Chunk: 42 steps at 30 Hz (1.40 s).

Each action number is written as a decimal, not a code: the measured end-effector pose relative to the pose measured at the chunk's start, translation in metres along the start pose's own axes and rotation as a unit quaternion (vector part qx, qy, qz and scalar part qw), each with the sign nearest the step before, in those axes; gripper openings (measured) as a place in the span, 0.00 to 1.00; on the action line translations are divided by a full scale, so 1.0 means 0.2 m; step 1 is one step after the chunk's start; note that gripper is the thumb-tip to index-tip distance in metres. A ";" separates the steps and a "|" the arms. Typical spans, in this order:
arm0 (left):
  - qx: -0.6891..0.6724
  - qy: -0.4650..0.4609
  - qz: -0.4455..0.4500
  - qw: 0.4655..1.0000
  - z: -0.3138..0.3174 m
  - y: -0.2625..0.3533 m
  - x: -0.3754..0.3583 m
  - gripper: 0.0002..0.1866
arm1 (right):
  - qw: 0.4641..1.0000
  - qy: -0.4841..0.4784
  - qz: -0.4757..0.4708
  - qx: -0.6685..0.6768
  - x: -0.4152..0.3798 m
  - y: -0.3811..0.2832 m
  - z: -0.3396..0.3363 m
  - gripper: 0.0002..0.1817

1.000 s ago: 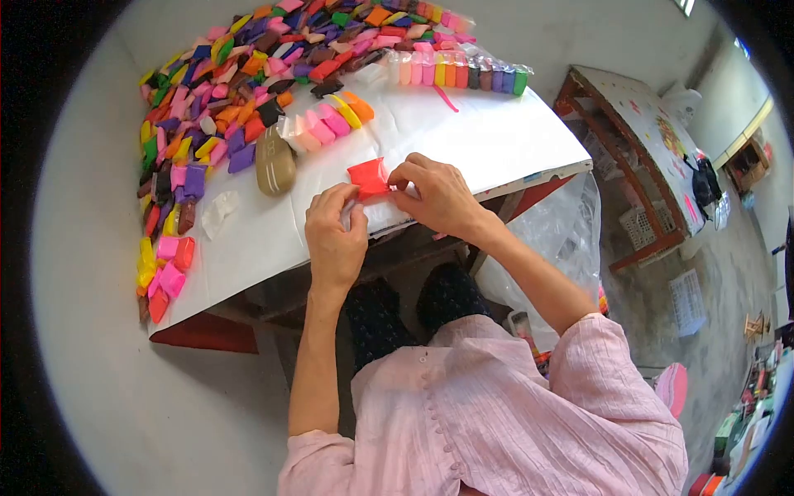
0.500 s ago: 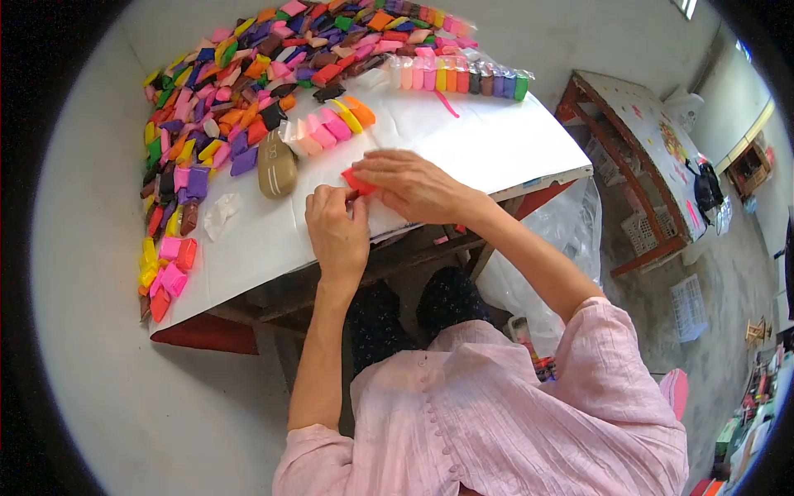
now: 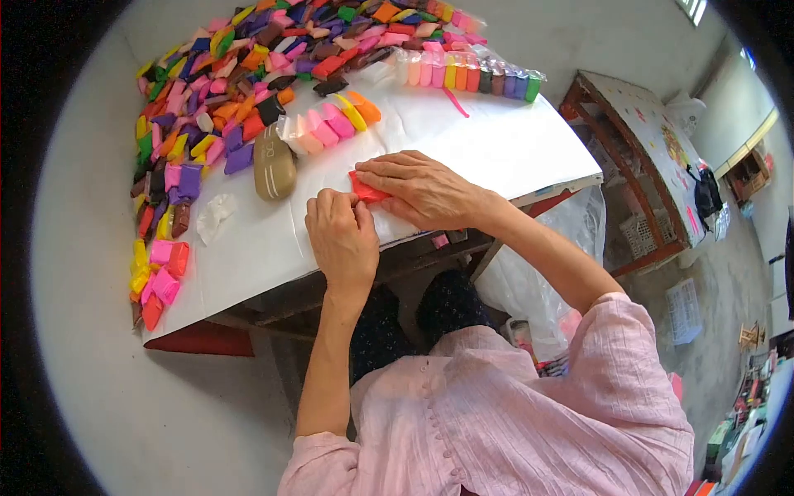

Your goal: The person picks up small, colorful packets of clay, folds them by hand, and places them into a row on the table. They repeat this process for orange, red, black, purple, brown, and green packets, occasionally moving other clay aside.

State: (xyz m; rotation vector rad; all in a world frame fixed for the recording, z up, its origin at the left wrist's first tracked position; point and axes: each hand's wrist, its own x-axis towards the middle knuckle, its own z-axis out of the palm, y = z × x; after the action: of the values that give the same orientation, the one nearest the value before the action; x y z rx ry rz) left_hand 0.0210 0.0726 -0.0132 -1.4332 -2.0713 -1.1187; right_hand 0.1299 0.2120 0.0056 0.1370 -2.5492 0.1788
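Near the surface's [image 3: 496, 140] front edge, the right hand [image 3: 426, 188] presses the red packet [image 3: 365, 189] flat while the left hand's [image 3: 341, 240] fingers pinch its end. Probably a sealing step; next, I judge, a firm, even press.

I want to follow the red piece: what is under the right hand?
Under the right hand a red packet lies on the white tabletop; only its left end shows, the rest is covered.

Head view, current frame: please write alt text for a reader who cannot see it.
A person in a pink shirt presses a small red packet onto a white table, right hand flat over it and left hand pinching its near edge. Heaps of coloured packets crowd the table's far side, beside a tan oval object.
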 end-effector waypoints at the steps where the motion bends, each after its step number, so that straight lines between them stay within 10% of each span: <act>1: -0.001 0.003 0.004 1.000 0.00 0.00 -0.01 0.04 | 1.000 -0.016 0.008 -0.019 0.00 -0.01 0.00 0.28; 6: -0.023 0.020 0.007 0.999 -0.03 0.00 -0.02 0.02 | 0.976 -0.147 0.096 -0.128 0.06 -0.16 -0.06 0.26; 13: -0.041 0.018 -0.010 0.999 -0.05 -0.01 -0.02 0.02 | 0.993 -0.018 -0.051 -0.103 0.02 -0.05 -0.03 0.27; 42: -0.040 0.022 -0.018 0.999 -0.05 -0.03 0.00 0.02 | 0.981 -0.181 0.042 0.054 -0.01 0.03 -0.08 0.34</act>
State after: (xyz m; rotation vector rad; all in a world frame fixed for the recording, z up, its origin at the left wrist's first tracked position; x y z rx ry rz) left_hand 0.0147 0.0632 -0.0101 -1.3991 -2.0518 -1.2495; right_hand 0.1392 0.2215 0.0170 0.1105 -2.9113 0.3541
